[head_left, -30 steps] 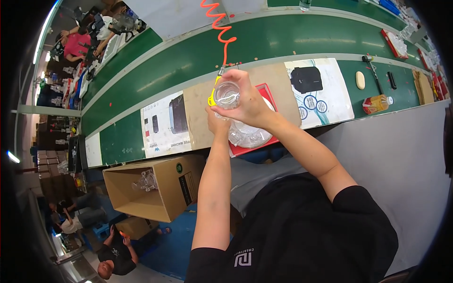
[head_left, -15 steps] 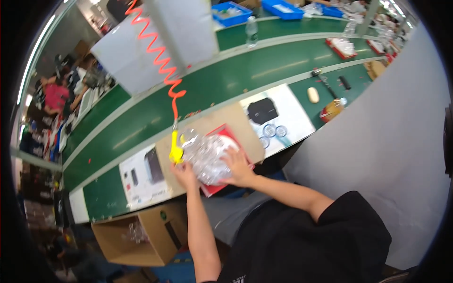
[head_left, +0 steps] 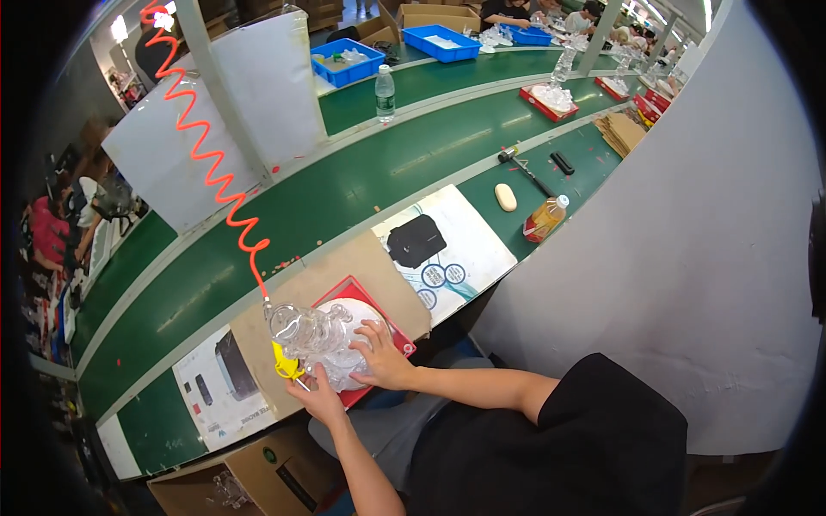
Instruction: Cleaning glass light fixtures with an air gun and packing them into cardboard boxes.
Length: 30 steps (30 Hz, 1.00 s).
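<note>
A clear, rounded plastic figure (head_left: 323, 331) lies tilted over a white round piece (head_left: 368, 316) in a shallow red tray (head_left: 348, 285). From the right, my right hand (head_left: 383, 359) curves its fingers over the figure's side. My left hand (head_left: 320, 399) grips its near left edge, thumb up against the plastic; the fingertips are partly hidden. Just beyond those fingers is a yellow air gun (head_left: 285, 361), its thin nozzle pointing toward my left hand. An orange-red coiled hose (head_left: 225, 185) runs up from the gun. Brown cardboard (head_left: 284, 391) lies under the tray.
Printed sheets (head_left: 456, 249) flank the cardboard. To the right lie a hammer (head_left: 529, 175), a cream oval piece (head_left: 505, 197) and a drink bottle (head_left: 545, 219). A water bottle (head_left: 385, 95) and blue bins (head_left: 348, 62) stand beyond the green belt. Below left is an open carton (head_left: 275, 464).
The whole view has shifted, so the bench sits further left and lower. My right hand's fingers are more bent over the plastic. The air gun tilts more, and both hands stay at the figure.
</note>
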Each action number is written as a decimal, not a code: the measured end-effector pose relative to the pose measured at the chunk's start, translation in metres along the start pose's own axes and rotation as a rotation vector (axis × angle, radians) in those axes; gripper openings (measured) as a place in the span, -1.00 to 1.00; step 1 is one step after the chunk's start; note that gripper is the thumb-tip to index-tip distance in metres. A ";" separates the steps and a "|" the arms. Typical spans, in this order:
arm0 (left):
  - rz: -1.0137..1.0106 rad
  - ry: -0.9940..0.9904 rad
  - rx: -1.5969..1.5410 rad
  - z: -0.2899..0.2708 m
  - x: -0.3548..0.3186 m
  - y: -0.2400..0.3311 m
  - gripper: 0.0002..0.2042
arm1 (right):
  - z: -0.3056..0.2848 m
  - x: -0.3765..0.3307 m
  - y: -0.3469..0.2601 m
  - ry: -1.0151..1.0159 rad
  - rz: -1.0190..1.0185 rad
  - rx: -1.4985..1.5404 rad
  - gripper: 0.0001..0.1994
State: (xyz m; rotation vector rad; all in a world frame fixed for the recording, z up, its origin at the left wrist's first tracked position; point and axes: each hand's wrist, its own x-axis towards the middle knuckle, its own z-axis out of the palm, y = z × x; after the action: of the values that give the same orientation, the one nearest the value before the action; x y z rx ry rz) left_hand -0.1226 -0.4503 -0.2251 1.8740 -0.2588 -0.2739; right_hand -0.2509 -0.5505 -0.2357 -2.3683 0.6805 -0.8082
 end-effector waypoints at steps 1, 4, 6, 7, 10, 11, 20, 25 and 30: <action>-0.003 -0.011 -0.003 0.003 -0.003 0.003 -0.34 | -0.001 -0.001 0.001 0.005 -0.003 0.019 -0.39; 0.097 0.001 0.041 0.009 -0.010 0.010 -0.20 | -0.004 0.000 0.000 0.002 -0.003 0.005 -0.44; 0.098 0.012 0.069 0.010 -0.013 0.009 -0.18 | -0.004 -0.001 0.000 0.000 -0.006 0.019 -0.47; 0.095 0.026 0.106 0.012 -0.013 0.008 -0.16 | -0.004 0.000 0.000 0.004 -0.011 0.008 -0.47; 0.070 0.048 0.089 0.015 -0.013 0.012 -0.12 | -0.004 0.001 -0.002 -0.011 -0.033 -0.006 -0.51; 0.062 0.058 0.088 0.016 -0.013 0.014 -0.11 | -0.004 0.001 -0.001 -0.010 -0.039 -0.012 -0.51; 0.105 0.099 0.287 0.017 -0.015 0.012 -0.22 | -0.001 0.000 0.001 -0.006 -0.038 -0.016 -0.47; 0.105 0.059 0.241 0.014 -0.017 0.022 -0.33 | 0.000 -0.003 0.004 -0.005 -0.023 -0.001 -0.43; 0.215 0.034 0.175 0.009 -0.010 0.001 -0.39 | 0.001 -0.003 0.001 0.001 -0.035 -0.005 -0.45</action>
State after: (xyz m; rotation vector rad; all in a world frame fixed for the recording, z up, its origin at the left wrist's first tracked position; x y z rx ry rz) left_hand -0.1346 -0.4555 -0.2258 2.0019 -0.4705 -0.0741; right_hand -0.2527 -0.5489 -0.2384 -2.3905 0.6442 -0.8232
